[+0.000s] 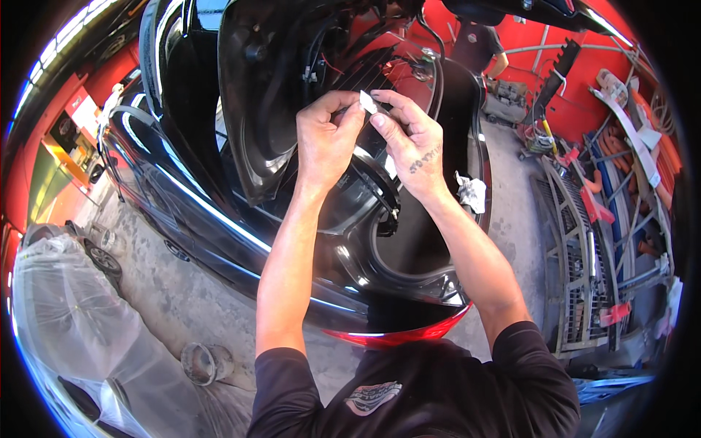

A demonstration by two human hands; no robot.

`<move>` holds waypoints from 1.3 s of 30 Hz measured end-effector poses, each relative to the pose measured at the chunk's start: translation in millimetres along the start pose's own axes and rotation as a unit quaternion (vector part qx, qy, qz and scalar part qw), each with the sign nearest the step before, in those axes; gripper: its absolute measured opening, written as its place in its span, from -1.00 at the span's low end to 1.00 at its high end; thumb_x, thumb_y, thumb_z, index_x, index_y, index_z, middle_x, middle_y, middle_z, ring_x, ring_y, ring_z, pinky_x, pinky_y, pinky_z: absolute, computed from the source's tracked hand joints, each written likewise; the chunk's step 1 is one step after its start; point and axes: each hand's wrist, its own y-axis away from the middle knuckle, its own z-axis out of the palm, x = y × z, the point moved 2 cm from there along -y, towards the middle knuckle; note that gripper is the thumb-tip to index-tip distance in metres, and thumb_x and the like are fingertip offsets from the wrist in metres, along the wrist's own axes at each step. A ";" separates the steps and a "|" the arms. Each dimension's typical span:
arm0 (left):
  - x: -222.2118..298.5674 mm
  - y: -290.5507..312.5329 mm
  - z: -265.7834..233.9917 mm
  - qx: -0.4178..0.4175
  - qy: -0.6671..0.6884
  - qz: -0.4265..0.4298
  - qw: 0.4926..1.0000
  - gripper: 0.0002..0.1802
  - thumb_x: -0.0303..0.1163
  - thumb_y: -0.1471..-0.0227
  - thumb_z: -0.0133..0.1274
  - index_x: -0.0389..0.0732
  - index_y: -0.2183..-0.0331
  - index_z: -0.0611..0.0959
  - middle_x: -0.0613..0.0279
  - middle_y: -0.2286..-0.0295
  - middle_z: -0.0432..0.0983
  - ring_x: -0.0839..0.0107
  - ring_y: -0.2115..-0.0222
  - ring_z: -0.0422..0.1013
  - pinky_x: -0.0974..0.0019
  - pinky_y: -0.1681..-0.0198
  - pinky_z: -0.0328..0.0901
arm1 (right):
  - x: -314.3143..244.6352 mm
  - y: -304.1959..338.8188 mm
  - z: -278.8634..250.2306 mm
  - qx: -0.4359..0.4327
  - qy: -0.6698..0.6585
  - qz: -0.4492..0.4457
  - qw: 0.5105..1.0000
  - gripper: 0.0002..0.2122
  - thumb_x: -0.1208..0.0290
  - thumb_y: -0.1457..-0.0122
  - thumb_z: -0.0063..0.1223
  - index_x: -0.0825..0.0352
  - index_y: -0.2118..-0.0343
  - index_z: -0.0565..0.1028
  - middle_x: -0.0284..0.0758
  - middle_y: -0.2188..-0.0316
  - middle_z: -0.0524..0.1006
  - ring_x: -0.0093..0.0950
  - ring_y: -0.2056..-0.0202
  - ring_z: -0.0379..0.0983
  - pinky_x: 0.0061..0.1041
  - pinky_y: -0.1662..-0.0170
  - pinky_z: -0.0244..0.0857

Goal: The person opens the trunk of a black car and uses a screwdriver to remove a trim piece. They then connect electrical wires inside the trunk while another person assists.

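Note:
Raised over the open rear of a black car (409, 299), my two hands meet fingertip to fingertip. Between them is a small white piece (367, 101), like a scrap of paper or film; its exact kind is too small to make out. My left hand (327, 140) pinches its left side between thumb and curled fingers. On its other side, my right hand (418, 146) has thumb and forefinger closed at the lower edge. A black inner panel (266, 87) stands behind my left hand. Crumpled white paper or cloth (471, 193) lies on the car's edge beyond my right forearm.
Another person (475, 50) in a dark shirt stands at the far side. To the right, a metal rack (577, 255) holds car parts. A bucket (207, 363) stands on the grey floor at lower left, beside a vehicle under plastic sheeting (80, 314). A red tail light (409, 332) edges the car nearest me.

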 end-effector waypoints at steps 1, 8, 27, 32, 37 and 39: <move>-0.3 0.0 0.7 -0.003 0.000 -0.007 1.000 -0.86 -0.54 -0.18 0.17 -0.39 0.23 0.71 0.39 0.42 0.61 0.74 0.44 0.38 0.56 0.37 0.29 | 0.8 0.3 0.0 0.007 0.007 -0.008 1.000 -0.68 0.48 -0.25 0.22 0.37 -0.05 0.56 -0.33 0.37 0.65 -0.67 0.35 0.48 -0.58 0.22 0.37; -1.2 4.6 -6.9 0.004 -0.018 -0.045 0.999 -0.86 -0.53 -0.19 0.22 -0.38 0.21 0.71 0.42 0.38 0.61 0.73 0.40 0.40 0.59 0.29 0.29 | 15.8 -17.4 -22.2 0.145 -0.081 0.023 0.986 -0.69 0.40 -0.32 0.18 0.43 -0.06 0.55 -0.43 0.37 0.59 -0.69 0.51 0.41 -0.62 0.45 0.34; 8.2 -2.7 -7.5 -0.059 -0.102 0.071 0.990 -0.81 -0.48 -0.18 0.24 -0.39 0.19 0.73 0.31 0.38 0.59 0.60 0.33 0.47 0.53 0.22 0.31 | -2.3 -22.2 -14.2 -0.032 -0.062 0.017 0.997 -0.82 0.40 -0.28 0.24 0.38 0.15 0.64 -0.54 0.56 0.48 -0.82 0.67 0.17 -0.71 0.62 -0.01; 2.5 0.7 -10.9 -0.025 0.017 -0.003 1.000 -0.71 -0.45 -0.23 0.20 -0.37 0.05 0.65 0.28 0.35 0.62 0.55 0.32 0.51 0.49 0.19 0.36 | 3.0 -21.4 -25.6 -0.016 -0.064 0.032 0.997 -0.74 0.25 -0.28 0.18 0.40 0.34 0.63 -0.44 0.52 0.56 -0.70 0.48 0.39 -0.61 0.39 0.23; 9.0 0.3 -9.1 -0.071 -0.020 0.010 0.997 -0.60 -0.48 -0.24 0.16 -0.35 -0.07 0.48 0.25 0.32 0.64 0.53 0.28 0.54 0.46 0.17 0.38 | 10.2 -29.3 -31.8 -0.022 -0.059 0.093 0.994 -0.71 0.23 -0.29 0.23 0.44 0.26 0.62 -0.45 0.55 0.52 -0.80 0.71 0.17 -0.70 0.65 -0.01; 9.3 0.8 -11.8 -0.085 -0.030 0.008 0.996 -0.60 -0.50 -0.24 0.15 -0.35 -0.07 0.47 0.26 0.33 0.64 0.53 0.28 0.54 0.47 0.16 0.38 | -1.9 -32.9 -23.7 -0.052 -0.085 0.096 0.990 -0.70 0.24 -0.28 0.24 0.46 0.22 0.63 -0.46 0.56 0.53 -0.80 0.70 0.17 -0.71 0.65 -0.03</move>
